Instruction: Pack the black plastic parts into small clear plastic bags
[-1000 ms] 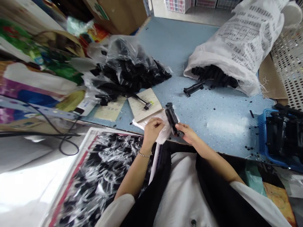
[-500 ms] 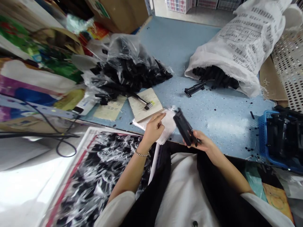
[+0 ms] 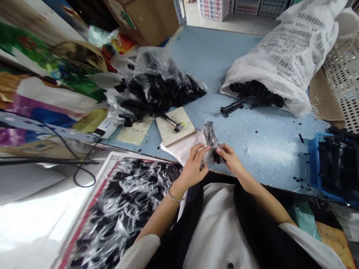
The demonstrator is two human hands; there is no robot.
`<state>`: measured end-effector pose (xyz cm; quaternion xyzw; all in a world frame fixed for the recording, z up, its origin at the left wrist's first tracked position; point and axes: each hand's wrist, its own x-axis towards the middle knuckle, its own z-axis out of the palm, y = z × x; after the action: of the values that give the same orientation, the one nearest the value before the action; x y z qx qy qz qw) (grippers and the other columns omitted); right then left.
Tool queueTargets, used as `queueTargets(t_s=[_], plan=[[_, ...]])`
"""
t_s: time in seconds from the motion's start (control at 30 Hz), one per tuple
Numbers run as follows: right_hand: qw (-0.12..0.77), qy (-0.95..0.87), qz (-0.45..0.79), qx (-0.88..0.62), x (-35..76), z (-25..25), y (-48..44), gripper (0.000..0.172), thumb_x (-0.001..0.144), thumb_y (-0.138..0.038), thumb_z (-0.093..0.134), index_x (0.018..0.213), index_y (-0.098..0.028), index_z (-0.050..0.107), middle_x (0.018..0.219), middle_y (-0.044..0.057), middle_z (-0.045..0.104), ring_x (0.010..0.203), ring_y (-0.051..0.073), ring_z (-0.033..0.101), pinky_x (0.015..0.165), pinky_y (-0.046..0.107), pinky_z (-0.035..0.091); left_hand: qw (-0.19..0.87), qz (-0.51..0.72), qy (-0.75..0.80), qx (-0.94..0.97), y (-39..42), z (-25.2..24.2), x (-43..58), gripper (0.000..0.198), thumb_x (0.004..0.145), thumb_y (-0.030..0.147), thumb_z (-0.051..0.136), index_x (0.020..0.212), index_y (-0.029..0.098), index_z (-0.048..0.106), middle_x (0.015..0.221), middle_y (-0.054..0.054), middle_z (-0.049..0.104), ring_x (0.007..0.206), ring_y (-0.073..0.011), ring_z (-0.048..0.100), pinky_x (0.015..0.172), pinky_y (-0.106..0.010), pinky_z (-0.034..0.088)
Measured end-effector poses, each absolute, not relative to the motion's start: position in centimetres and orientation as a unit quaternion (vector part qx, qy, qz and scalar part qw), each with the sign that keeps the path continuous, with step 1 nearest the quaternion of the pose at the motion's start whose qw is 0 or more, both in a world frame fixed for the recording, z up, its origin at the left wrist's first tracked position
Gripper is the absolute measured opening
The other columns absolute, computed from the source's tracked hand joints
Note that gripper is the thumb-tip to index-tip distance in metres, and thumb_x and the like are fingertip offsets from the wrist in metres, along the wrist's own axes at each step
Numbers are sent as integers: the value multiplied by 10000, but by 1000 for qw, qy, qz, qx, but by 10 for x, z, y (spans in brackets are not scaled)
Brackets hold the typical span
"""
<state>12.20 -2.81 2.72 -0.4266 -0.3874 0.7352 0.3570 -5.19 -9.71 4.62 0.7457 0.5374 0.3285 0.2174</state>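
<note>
In front of my body, a clear plastic bag [image 3: 211, 133] surrounds a black plastic part [image 3: 218, 157], whose near end shows between my hands. My right hand [image 3: 230, 158] is closed on that near end, thumb on top. Fingers bent, my left hand [image 3: 194, 164] grips the bag's left side. Beneath and left of the bag lies a stack of white plastic bags [image 3: 182, 148], partly under a pale pad [image 3: 175, 136]. A hammer-like tool with a metal head [image 3: 178, 128] rests on the pad.
Black parts [image 3: 168, 91] under clear plastic lie at the back left. A white woven sack [image 3: 269, 71] holds more, with one loose black part [image 3: 232, 107] before it. A blue basket [image 3: 314, 160] stands right. Bagged parts fill a crate [image 3: 92, 201] lower left.
The black part, bare in my right hand before, is now inside a clear bag. My left hand has moved right, onto the bag, and both hands are close together.
</note>
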Motion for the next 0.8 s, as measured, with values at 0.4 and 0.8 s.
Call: queueTargets(t_s=[0.4,0.8], plan=[[383,-610,579,-383,139,51,-13,398,897,-627,614,919,-244,721,1268,91,647,1279,275,550,1087,433,427,310,436,540,650,3,64,-24,339,964,255,565,1286,240,672,1236,-64,731,1096,-213,707,1012,-383,563],[264,-608,612,-431,202,0,-17,258,868,-422,675,1004,-206,713,1002,62,748,901,210,686,896,412,541,291,221,515,775,39,20,1,374,879,139,673,1239,227,722,1137,-85,564,971,-203,647,931,-377,562]])
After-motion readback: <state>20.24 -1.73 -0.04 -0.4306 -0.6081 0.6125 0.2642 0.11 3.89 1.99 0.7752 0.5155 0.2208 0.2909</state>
